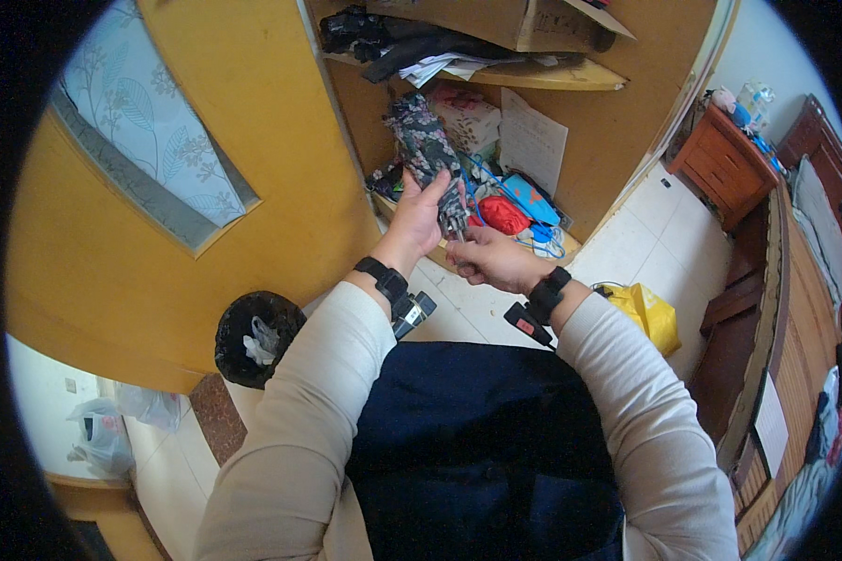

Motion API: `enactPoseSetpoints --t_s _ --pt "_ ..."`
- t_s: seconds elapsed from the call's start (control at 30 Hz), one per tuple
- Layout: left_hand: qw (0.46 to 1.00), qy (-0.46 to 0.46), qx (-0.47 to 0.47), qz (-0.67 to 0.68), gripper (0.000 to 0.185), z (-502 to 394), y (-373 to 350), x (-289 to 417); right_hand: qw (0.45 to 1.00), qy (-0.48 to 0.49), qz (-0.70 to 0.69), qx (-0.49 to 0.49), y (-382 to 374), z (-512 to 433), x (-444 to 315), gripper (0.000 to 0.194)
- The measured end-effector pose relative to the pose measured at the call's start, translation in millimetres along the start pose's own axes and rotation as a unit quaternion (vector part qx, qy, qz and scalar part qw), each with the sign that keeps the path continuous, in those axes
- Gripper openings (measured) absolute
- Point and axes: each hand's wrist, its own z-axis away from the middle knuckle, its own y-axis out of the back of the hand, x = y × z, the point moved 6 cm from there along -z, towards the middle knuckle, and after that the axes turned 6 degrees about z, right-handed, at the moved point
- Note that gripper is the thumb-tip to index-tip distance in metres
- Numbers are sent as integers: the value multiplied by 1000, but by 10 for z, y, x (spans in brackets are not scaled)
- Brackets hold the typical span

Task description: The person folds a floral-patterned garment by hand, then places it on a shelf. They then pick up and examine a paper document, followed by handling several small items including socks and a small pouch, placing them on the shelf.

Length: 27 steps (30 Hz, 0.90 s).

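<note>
A folded umbrella (pixel 421 137) of dark floral cloth is held at a slant before the shelf unit, its cloth end pointing up and away. My left hand (pixel 421 214) wraps around the lower part of the cloth, thumb lying across it. At the near end, where thin metal parts show, the fingers of my right hand (pixel 495 256) pinch the tip or shaft; the exact part is hidden by the fingers. Behind my hands, the lower shelf holds a red cloth bundle (pixel 504 214), a blue pouch (pixel 531 198) and a blue cord.
An upper shelf (pixel 568 76) carries papers, dark bags and a cardboard box (pixel 456 21). A black-lined bin (pixel 235 365) stands at left beside the yellow door (pixel 281 175). On the floor at right sits a yellow bag (pixel 649 319), near a wooden bed (pixel 789 301) and nightstand (pixel 726 165).
</note>
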Motion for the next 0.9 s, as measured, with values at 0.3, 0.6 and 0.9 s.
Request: enactPoseSetpoints --t_s 0.3,0.6,0.9 --pt "988 -47 -29 -144 51 -9 24 -60 917 142 350 126 167 37 -251 86" --pt "639 -83 -151 -750 82 297 -415 -66 946 260 -106 164 504 151 -592 26" --pt "699 -95 -87 -703 90 353 -559 161 950 251 -143 120 711 255 -582 25"
